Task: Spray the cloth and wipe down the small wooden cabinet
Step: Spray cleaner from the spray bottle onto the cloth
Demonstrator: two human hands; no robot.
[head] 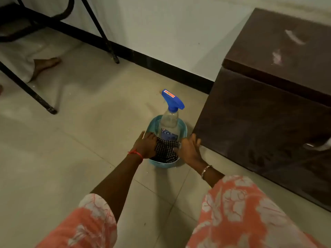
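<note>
Step in hand: fetching supplies, nothing sprayed or wiped yet by the look of it. Small turquoise plastic basket (184, 128) sits on the pale tiled floor (86, 133), just beside the front corner of the dark brown wooden cabinet (265, 111). Inside it: clear spray bottle with blue trigger head (170, 120), upright, and a black-and-white checked cloth (165, 151) bunched in front of it. Left hand (146, 146) lies on the cloth's left edge, fingers loosely spread; right hand (189, 149) touches its right edge, fingers splayed; can't tell if either is actually pinching it. Next, probably: lift cloth out, take bottle, spray. Cabinet top shows whitish smears (276, 59). White wall, black skirting, black metal frame legs (35, 97) at left.
</note>
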